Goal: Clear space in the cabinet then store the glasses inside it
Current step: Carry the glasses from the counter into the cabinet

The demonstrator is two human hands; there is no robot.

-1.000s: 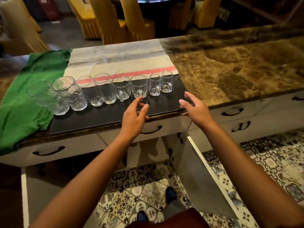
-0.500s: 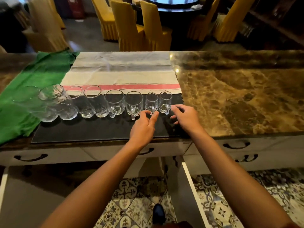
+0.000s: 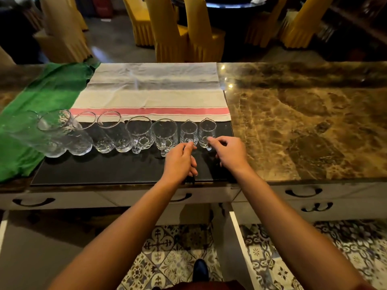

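On the marble worktop, a row of eight clear glasses stood along the far edge of a black mat, left to right. Our left hand pinched the handle of the seventh small glass; our right hand pinched the handle of the eighth glass.
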